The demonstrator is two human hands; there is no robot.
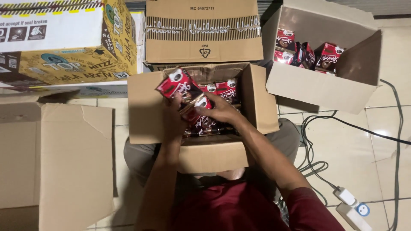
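A pale tiled floor (385, 141) is carrying everything in view, and no desk is appearing. Several closed and flattened brown cardboard cartons (55, 167) are lying around the person, who is sitting with an open brown cardboard box (261, 98) resting against the lap. A second open brown cardboard box (321, 87) is standing to the upper right, just beside the first, and is holding a few red and dark sachet packs (327, 55) leaning in its far corner. The lap box is holding more red and dark sachet packs, standing in rows. The left hand (173, 113) is closing around a red and dark rectangular sachet pack (177, 83), lifted above the box's left side, its long axis tilting from upper left to lower right. The right hand (220, 109) is gripping a neighbouring pack (201, 105) just beside it, fingers curling over its top edge. Both packs are lying directly ahead of the hands, touching them, over the box interior. Black cables (312, 145) are trailing right to a white power strip (351, 205). The left hand's fingers are largely hidden behind its pack, the lower rows in the box are shadowed, and the pack count is not discernible.
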